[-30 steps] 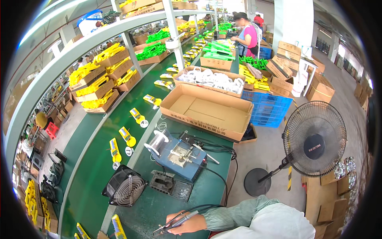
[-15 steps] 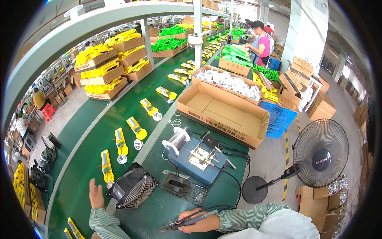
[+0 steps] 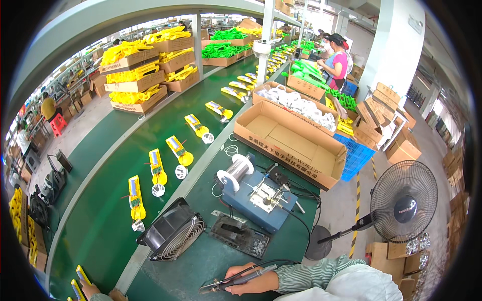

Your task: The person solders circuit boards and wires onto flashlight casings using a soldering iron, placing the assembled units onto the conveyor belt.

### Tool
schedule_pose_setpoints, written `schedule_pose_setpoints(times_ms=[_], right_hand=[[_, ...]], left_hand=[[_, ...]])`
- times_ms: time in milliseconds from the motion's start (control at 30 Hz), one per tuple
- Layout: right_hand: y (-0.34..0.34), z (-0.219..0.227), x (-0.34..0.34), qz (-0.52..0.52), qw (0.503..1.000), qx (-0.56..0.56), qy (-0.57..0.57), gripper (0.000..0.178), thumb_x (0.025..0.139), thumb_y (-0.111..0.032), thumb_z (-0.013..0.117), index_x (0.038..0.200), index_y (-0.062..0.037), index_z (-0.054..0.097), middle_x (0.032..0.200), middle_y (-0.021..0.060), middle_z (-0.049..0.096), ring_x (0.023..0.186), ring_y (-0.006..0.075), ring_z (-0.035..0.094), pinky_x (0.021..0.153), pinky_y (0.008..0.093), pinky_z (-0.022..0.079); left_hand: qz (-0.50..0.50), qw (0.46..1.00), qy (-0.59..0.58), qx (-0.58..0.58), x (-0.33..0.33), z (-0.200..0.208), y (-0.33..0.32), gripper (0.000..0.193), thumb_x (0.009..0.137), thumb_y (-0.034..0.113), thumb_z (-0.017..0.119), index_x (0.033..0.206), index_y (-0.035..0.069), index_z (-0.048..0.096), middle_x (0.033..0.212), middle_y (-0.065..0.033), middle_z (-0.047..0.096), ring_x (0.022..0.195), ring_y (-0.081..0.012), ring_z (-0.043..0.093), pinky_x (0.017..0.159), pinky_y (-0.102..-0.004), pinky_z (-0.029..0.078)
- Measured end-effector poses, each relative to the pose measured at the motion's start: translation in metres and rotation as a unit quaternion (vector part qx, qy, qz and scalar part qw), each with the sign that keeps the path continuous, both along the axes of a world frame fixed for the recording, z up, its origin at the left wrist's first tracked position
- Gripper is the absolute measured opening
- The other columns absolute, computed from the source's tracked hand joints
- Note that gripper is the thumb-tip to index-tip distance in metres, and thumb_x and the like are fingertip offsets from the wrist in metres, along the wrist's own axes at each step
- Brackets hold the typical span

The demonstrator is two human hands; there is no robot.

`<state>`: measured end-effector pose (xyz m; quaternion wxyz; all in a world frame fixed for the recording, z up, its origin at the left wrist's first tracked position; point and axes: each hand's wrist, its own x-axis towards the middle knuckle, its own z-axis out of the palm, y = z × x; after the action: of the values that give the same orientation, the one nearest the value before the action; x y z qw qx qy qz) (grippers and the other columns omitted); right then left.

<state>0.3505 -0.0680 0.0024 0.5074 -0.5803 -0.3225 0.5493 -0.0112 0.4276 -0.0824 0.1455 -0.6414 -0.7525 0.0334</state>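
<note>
My right hand (image 3: 253,279) grips a soldering iron (image 3: 236,281) with a cable along it, tip pointing left just above the green bench. At the lower left edge my left hand (image 3: 89,291) is partly out of view. Its fingers are on a yellow plastic housing (image 3: 82,273) lying on the conveyor. Another yellow housing (image 3: 76,290) lies beside that one. Farther up the green belt (image 3: 95,241) stand out several yellow housings (image 3: 134,198) with blue battery cells, wires and round silvery ends.
On the bench are a black box fan (image 3: 171,231), a dark tray (image 3: 240,236) with metal bits and a blue solder feeder (image 3: 261,203) with a spool (image 3: 235,173). An open carton (image 3: 286,145) stands behind them. A pedestal fan (image 3: 404,203) is at right.
My left hand has moved from beside the box fan down and left onto a yellow housing. My right hand keeps its hold on the soldering iron. The view has shifted slightly.
</note>
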Motion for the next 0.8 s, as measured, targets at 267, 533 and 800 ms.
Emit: schedule_pose_setpoints(times_ms=[267, 533, 800], right_hand=[[-0.004, 0.001, -0.002, -0.003, 1.0, 0.014, -0.007, 0.02, 0.08, -0.016, 0.066, 0.093, -0.0039, 0.057, 0.069, -0.001, 0.06, 0.065, 0.0046, 0.057, 0.058, 0.0217, 0.045], [-0.022, 0.015, -0.002, -0.062, 0.995, 0.059, -0.055, 0.016, 0.082, -0.015, 0.065, 0.092, -0.005, 0.059, 0.071, 0.0014, 0.061, 0.063, 0.0072, 0.058, 0.056, 0.023, 0.046], [-0.04, 0.009, -0.01, -0.103, 0.989, 0.11, -0.006, 0.017, 0.078, 0.003, 0.061, 0.09, 0.0035, 0.048, 0.073, 0.0157, 0.061, 0.062, 0.0181, 0.063, 0.052, 0.0275, 0.053]], left_hand=[[-0.125, 0.982, -0.137, -0.026, 0.032, 0.016, -0.02, 0.073, 0.074, 0.015, 0.067, 0.136, 0.01, 0.029, 0.105, -0.0229, 0.054, 0.099, -0.0373, 0.054, 0.081, -0.0453, 0.046], [-0.367, 0.883, -0.27, -0.114, 0.136, 0.089, -0.222, 0.059, 0.071, 0.015, 0.068, 0.123, 0.0, 0.045, 0.1, -0.0218, 0.057, 0.091, -0.0376, 0.056, 0.077, -0.0435, 0.045], [-0.369, 0.89, -0.226, -0.147, 0.142, 0.097, -0.391, 0.058, 0.073, 0.016, 0.065, 0.125, 0.003, 0.042, 0.091, -0.0173, 0.053, 0.085, -0.0348, 0.054, 0.071, -0.0427, 0.046]])
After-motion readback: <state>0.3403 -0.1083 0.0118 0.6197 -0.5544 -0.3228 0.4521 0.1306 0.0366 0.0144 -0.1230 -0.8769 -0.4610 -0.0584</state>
